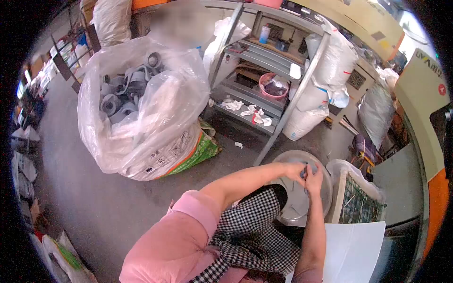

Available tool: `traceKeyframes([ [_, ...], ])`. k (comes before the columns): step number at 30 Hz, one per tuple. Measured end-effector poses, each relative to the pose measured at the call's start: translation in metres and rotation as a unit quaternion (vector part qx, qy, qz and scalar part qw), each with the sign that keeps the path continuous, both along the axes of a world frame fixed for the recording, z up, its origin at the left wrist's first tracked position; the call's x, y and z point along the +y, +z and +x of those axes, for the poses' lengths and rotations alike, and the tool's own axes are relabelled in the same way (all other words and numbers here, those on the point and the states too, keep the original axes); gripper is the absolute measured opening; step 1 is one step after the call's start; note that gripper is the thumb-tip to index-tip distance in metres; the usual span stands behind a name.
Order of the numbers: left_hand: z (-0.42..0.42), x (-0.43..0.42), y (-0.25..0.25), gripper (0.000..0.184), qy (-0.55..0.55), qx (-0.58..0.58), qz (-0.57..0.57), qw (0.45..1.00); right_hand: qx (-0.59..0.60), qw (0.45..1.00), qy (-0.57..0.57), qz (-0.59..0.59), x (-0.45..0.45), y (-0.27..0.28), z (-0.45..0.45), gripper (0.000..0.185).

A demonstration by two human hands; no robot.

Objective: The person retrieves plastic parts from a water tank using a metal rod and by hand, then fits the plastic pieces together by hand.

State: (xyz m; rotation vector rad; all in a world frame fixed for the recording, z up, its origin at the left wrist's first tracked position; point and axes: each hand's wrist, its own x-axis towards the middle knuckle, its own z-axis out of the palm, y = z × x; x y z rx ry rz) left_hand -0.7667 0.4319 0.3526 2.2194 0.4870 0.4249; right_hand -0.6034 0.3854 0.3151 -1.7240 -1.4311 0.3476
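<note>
Both hands meet above a round translucent tub [293, 210] at the right of centre. My left hand [296, 172] is closed, its fingers on a small dark grey piece [303, 173]. Touching the same piece, my right hand [314, 178] is closed around its other side. The piece is mostly covered by the fingers, so its shape is hard to make out. A few thin bits lie in the tub. At the left, a large clear plastic bag [177, 101] holds several grey ring-shaped parts [111, 104].
A metal shelf rack [264, 54] holds a pink basket [273, 86] and white scraps. White sacks [306, 113] lean at its right. Beside the tub stand a bin with netting [361, 200] and a white board [351, 250]. A green-edged sack [66, 259] lies lower left.
</note>
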Motion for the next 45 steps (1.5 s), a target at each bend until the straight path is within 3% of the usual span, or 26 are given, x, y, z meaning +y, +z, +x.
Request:
traceKeyframes([
  [1, -0.013, 0.001, 0.004, 0.064, 0.038, -0.004, 0.039, 0.999, -0.004, 1.000, 0.005, 0.001, -0.005, 0.017, -0.018, 0.050],
  [2, -0.022, 0.001, 0.005, 0.064, 0.042, -0.006, 0.039, 0.998, 0.121, 0.992, 0.027, -0.006, -0.010, 0.031, -0.034, 0.052],
  [3, -0.031, 0.002, 0.007, 0.061, 0.090, -0.020, 0.129, 0.987, 0.242, 0.969, 0.049, -0.015, -0.016, 0.052, -0.055, 0.055],
  [4, -0.040, 0.003, 0.010, 0.059, 0.138, -0.032, 0.219, 0.966, 0.238, 0.970, 0.053, -0.014, -0.018, 0.065, -0.068, 0.055],
  [7, -0.066, -0.015, 0.027, 0.051, 0.184, 0.057, 0.320, 0.928, 0.184, 0.982, 0.035, 0.014, -0.009, 0.079, -0.090, 0.055],
  [8, -0.078, -0.020, 0.030, 0.038, 0.167, 0.058, 0.356, 0.918, 0.090, 0.995, 0.043, 0.004, 0.003, 0.072, -0.089, 0.053],
  [10, -0.097, -0.025, 0.021, 0.039, 0.122, 0.104, 0.387, 0.908, -0.007, 0.999, 0.053, -0.004, 0.008, 0.083, -0.103, 0.052],
  [11, -0.106, -0.024, 0.015, 0.041, 0.075, 0.148, 0.419, 0.893, -0.102, 0.992, 0.054, 0.060, 0.004, 0.099, -0.115, 0.050],
  [13, -0.128, -0.025, -0.001, 0.042, 0.160, 0.149, 0.358, 0.908, -0.198, 0.971, 0.054, 0.124, -0.002, 0.124, -0.124, 0.049],
  [16, -0.190, -0.036, 0.003, 0.047, 0.352, 0.190, 0.228, 0.888, -0.080, 0.989, -0.081, 0.092, -0.007, 0.144, -0.108, 0.047],
  [18, -0.235, -0.042, 0.012, 0.047, 0.485, 0.129, 0.196, 0.842, -0.103, 0.970, -0.138, 0.172, 0.007, 0.111, -0.052, 0.044],
  [21, -0.310, -0.065, 0.051, 0.043, 0.616, 0.024, 0.174, 0.768, -0.135, 0.962, -0.173, 0.164, -0.008, 0.104, 0.005, 0.047],
  [23, -0.382, -0.057, 0.057, 0.031, 0.617, 0.023, 0.380, 0.689, -0.065, 0.972, -0.153, 0.168, -0.033, 0.104, 0.036, 0.046],
  [24, -0.425, -0.032, 0.054, 0.026, 0.572, 0.057, 0.550, 0.606, -0.057, 0.966, -0.181, 0.174, -0.054, 0.103, 0.054, 0.048],
  [25, -0.466, -0.007, 0.052, 0.024, 0.547, 0.078, 0.699, 0.454, -0.060, 0.958, -0.206, 0.189, -0.063, 0.100, 0.057, 0.049],
  [28, -0.572, 0.034, 0.124, 0.029, 0.614, 0.175, 0.599, 0.484, -0.080, 0.933, -0.259, 0.235, -0.086, 0.094, 0.070, 0.052],
  [29, -0.579, 0.041, 0.136, 0.032, 0.633, 0.195, 0.593, 0.458, -0.085, 0.928, -0.266, 0.245, -0.098, 0.095, 0.076, 0.054],
  [30, -0.582, 0.042, 0.149, 0.036, 0.648, 0.178, 0.606, 0.426, -0.039, 0.944, -0.290, 0.151, -0.115, 0.115, 0.069, 0.049],
  [32, -0.552, 0.046, 0.164, 0.045, 0.669, 0.103, 0.630, 0.381, -0.041, 0.933, -0.288, 0.213, -0.136, 0.125, 0.065, 0.044],
  [34, -0.473, 0.053, 0.156, 0.054, 0.644, 0.000, 0.634, 0.428, -0.038, 0.927, -0.323, 0.186, -0.153, 0.141, 0.066, 0.038],
  [35, -0.417, 0.050, 0.147, 0.059, 0.609, -0.049, 0.614, 0.500, -0.049, 0.915, -0.323, 0.236, -0.174, 0.153, 0.069, 0.038],
  [37, -0.288, 0.029, 0.114, 0.053, 0.497, -0.123, 0.521, 0.683, -0.077, 0.905, -0.369, 0.198, -0.212, 0.164, 0.095, 0.038],
  [38, -0.252, 0.050, 0.075, 0.048, 0.463, -0.125, 0.492, 0.727, -0.089, 0.893, -0.402, 0.182, -0.237, 0.171, 0.106, 0.038],
  [39, -0.202, 0.021, 0.074, 0.049, 0.351, -0.136, 0.434, 0.819, -0.099, 0.880, -0.432, 0.169, -0.267, 0.179, 0.120, 0.038],
  [43, -0.047, -0.070, 0.071, 0.055, 0.163, -0.119, 0.352, 0.914, -0.204, 0.791, -0.536, 0.213, -0.384, 0.184, 0.201, 0.042],
  [45, 0.023, -0.111, 0.077, 0.056, 0.058, -0.125, 0.346, 0.928, -0.191, 0.769, -0.590, 0.154, -0.443, 0.190, 0.227, 0.041],
])
